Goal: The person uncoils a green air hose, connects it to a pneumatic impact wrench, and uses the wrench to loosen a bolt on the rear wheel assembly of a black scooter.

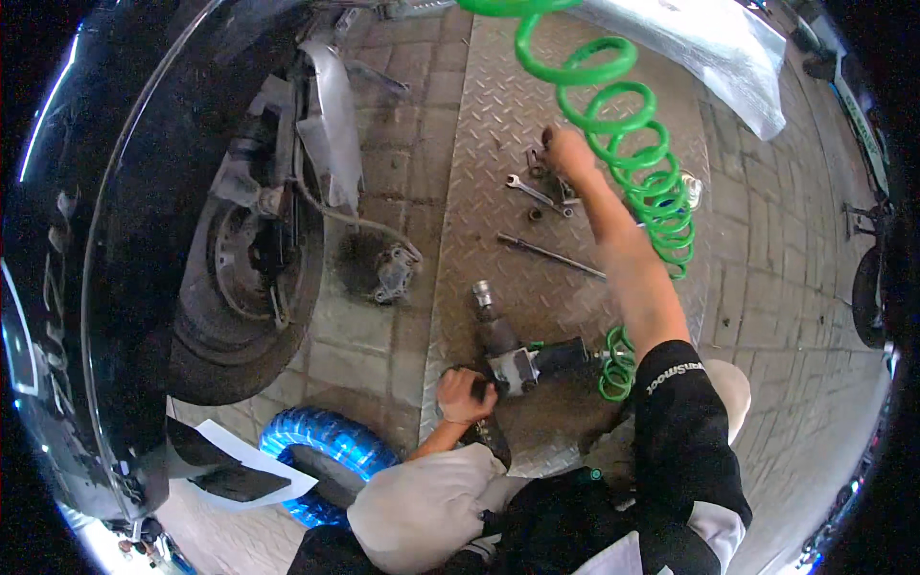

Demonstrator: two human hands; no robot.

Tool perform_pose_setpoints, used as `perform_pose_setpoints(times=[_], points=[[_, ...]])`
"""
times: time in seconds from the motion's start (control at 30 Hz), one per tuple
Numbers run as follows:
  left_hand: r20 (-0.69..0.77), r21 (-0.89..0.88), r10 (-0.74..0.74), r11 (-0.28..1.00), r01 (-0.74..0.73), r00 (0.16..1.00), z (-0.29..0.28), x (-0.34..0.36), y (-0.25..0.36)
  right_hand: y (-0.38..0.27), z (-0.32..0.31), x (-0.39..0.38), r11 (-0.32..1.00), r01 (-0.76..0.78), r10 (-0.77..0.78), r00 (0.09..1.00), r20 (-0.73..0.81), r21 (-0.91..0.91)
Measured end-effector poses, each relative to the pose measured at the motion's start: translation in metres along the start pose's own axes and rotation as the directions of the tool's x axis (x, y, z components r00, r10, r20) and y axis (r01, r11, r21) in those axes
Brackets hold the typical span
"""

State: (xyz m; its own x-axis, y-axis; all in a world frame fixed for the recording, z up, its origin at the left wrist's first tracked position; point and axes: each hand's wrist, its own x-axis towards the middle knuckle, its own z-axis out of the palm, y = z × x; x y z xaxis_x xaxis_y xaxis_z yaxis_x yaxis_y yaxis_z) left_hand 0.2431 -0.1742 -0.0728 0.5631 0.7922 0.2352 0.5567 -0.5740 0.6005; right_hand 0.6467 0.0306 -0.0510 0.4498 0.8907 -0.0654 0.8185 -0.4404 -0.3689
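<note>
My left hand (462, 398) is closed around a dark object beside a large pneumatic impact wrench (517, 364) lying on the chequered steel plate (489, 77). My right hand (571, 153) reaches to the plate's upper part, fingers curled among small metal tools; what they hold is hidden. Nearby lie an open-ended wrench (532, 192) and small sockets (535, 214). A long bar (546, 252) lies lower down. Green coiled hose (623, 125) runs along my right arm.
A dark car (115, 192) with exposed brake assembly (244, 259) stands left. A caliper-like part (388, 273) rests on paving (747, 249). A blue-wrapped tyre (326, 441) lies lower left. Silvery sheeting (728, 67) is at upper right; another wheel (867, 297) is at far right.
</note>
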Motion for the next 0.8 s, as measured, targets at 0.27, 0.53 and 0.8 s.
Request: perform_pose_setpoints(times=[0.27, 0.53, 0.8], points=[[-0.095, 0.088, 0.035, 0.996, -0.026, 0.995, 0.004, 0.002, 0.000, 0.017, -0.021, -0.029, 0.963, 0.108, -0.062, 0.980, 0.187, -0.247], [-0.019, -0.008, -0.047, 0.999, 0.046, 0.999, 0.000, 0.003, 0.006, -0.017, 0.019, -0.081, 0.901, 0.312, -0.196, 0.912, 0.360, -0.302], [-0.070, -0.033, -0.033, 0.999, 0.031, 0.997, -0.001, -0.002, 0.000, -0.011, 0.000, -0.078, 0.943, 0.237, -0.211, 0.969, 0.131, -0.233]])
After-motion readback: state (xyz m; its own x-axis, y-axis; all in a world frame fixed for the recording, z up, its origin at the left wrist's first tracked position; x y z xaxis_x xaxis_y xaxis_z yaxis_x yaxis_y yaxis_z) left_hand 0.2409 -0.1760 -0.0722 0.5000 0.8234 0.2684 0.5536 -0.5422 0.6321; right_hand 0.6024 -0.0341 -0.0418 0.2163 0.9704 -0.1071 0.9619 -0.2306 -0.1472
